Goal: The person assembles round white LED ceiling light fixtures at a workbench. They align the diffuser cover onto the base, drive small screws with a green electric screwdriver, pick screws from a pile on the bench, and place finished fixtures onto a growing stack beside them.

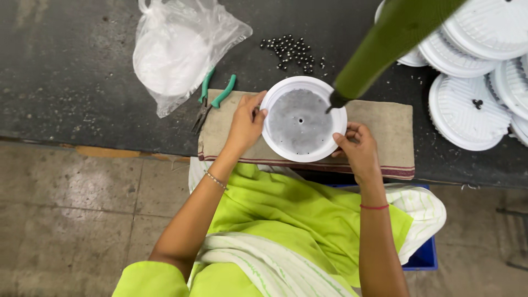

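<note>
- Far left, a plastic bag [181,49] and green-handled pliers [212,99] lie untouched.
- My left hand [246,124] pinches the white round dish [303,118] at nine o'clock.
- The dish rests centred on the folded cloth [385,132], under a green nozzle [385,44].
- My right hand [357,148] grips its rim at four o'clock.
- I judge I'm steadying it; next calls for level hands.

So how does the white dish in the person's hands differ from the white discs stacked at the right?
The dish lies open side up, showing a grey flat inside with a small centre hole; the discs show ribbed white faces. The dish sits alone on the cloth, held by the left hand and right hand; the discs overlap on the dark table, untouched. Both are round, white and similar in size.
</note>
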### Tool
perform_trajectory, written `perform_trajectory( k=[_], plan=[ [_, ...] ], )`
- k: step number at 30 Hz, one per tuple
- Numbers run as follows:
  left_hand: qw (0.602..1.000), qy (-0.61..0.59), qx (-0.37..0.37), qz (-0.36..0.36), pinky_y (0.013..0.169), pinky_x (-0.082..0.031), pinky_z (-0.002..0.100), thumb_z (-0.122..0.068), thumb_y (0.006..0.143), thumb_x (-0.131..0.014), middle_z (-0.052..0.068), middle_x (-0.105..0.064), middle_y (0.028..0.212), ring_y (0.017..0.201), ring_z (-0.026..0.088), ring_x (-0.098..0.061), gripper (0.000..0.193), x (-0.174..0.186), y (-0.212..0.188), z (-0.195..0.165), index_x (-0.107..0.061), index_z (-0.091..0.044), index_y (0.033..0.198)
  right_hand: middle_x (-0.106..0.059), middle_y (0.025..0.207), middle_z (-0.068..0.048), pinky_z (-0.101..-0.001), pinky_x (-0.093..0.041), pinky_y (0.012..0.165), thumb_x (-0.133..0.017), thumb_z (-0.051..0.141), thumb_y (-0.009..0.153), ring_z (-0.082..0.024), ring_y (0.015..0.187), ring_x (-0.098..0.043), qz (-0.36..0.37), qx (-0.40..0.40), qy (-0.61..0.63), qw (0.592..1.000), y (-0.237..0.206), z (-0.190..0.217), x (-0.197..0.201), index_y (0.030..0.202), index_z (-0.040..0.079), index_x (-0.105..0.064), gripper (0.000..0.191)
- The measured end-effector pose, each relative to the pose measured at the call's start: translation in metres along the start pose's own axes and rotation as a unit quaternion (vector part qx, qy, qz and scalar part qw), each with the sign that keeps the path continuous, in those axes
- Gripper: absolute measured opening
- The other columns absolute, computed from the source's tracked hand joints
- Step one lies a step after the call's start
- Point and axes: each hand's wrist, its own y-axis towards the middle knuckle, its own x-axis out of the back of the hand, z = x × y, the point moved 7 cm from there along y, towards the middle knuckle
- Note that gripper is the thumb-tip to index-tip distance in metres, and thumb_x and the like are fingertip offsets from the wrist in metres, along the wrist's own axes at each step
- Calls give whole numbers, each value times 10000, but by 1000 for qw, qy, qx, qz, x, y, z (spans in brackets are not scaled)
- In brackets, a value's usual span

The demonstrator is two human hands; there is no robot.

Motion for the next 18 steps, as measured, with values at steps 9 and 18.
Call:
perform_trajectory(
  k=[9,18],
  plan=[
    [1000,11,0,-11,780,-532,334,-19,921,-675,131,-605,1060,850,242,-624,418,12,-1,-22,-637,-53,1336,-674,1005,-92,-256,-583,612,-714,98,943,-131,723,-660,4,-28,-25,999,-6,7,-1,1245,-29,-563,361],
    [951,208,-93,-210,906,-509,417,-3,966,-631,161,-625,1115,1041,339,-601,195,117,60,-47,-683,-43,1150,-644,870,-16,-214,-417,485,-669,181,1035,-58,600,-526,-64,42,-107,991,-11,34,16,1188,37,-643,211]
  ],
)
